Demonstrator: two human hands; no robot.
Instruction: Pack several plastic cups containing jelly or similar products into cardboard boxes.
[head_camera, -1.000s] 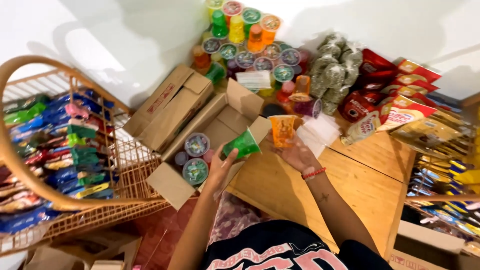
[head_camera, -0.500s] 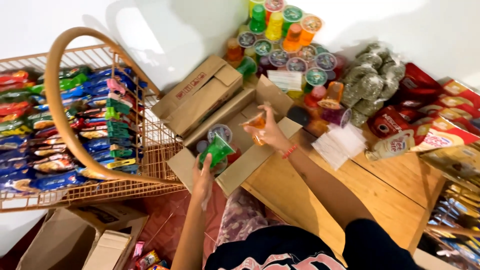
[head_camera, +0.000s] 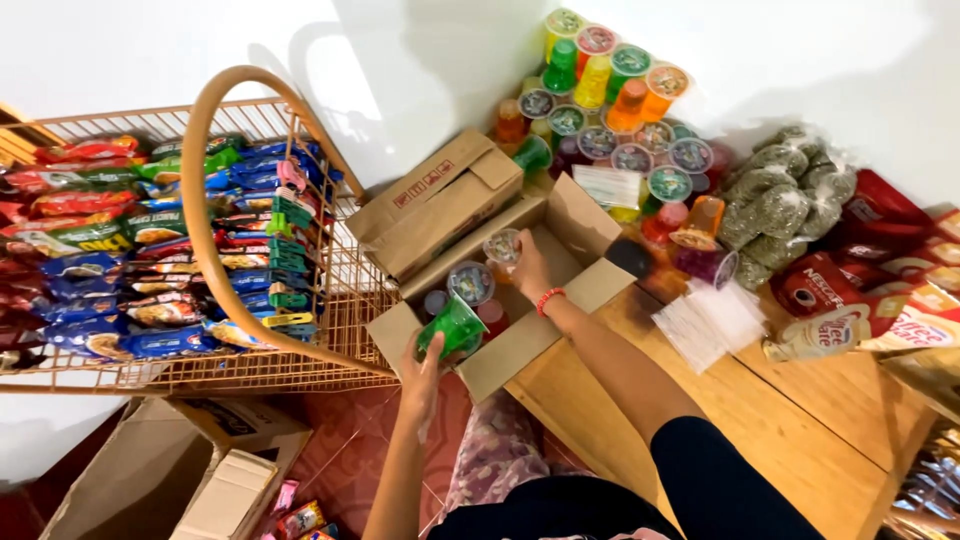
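Observation:
An open cardboard box (head_camera: 585, 290) sits at the near edge of a wooden platform (head_camera: 800, 420), with several sealed drink cups inside it. My left hand (head_camera: 422, 368) grips a green cup (head_camera: 452, 326) tilted over the box's near corner. My right hand (head_camera: 528, 270), with a red bead bracelet at the wrist, reaches into the box and holds an orange cup (head_camera: 502, 246) by its top.
A stack of colourful sealed cups (head_camera: 610, 95) stands against the wall behind the box. A wire rack (head_camera: 330, 300) full of snack packets stands at left. Bags of green beans (head_camera: 785, 195), red packets (head_camera: 880, 215) and a clear bag (head_camera: 710, 320) lie at right. More cardboard boxes (head_camera: 180, 470) are on the floor.
My right hand has lowered the orange cup from above the platform down into the box. My left hand keeps the green cup at the box's near corner. The camera has shifted right.

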